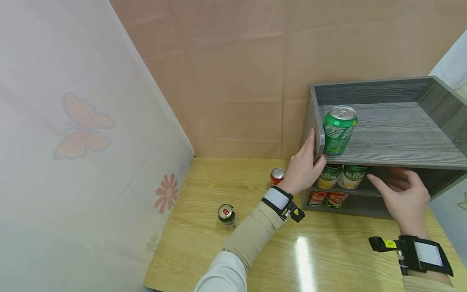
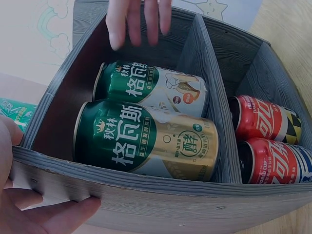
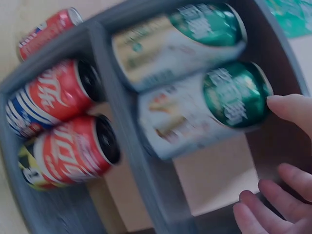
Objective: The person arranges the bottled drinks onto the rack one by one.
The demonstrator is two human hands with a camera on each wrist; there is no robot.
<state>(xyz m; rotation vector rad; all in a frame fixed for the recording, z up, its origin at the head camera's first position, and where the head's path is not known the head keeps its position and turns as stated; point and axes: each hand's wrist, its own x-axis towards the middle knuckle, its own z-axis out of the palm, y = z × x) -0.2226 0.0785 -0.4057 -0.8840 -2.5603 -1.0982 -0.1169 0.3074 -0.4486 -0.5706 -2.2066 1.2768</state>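
Note:
My left hand (image 1: 303, 166) holds the left side board of a grey wooden shelf (image 1: 386, 125), thumb around its front edge and fingers along the outer face. On the middle level, a green-and-gold drink can (image 2: 146, 141) and a green-and-white drink can (image 2: 151, 85) stand side by side. My right hand (image 1: 410, 196) reaches into that level with fingers spread and nothing in its grasp; its thumb tip is right at the upper end of the green-and-white can (image 3: 204, 109). Two red cola cans (image 3: 53, 97) stand on the bottom level. A green soda can (image 1: 340, 132) stands on top, at the left.
On the wooden table (image 1: 197, 182), a red can (image 1: 277, 175) stands left of the shelf, partly behind my left hand. A dark green-and-gold can (image 1: 228, 217) stands further left and nearer. A brown paper-like backdrop (image 1: 226, 81) rises behind, and a printed white wall (image 1: 120, 134) at left.

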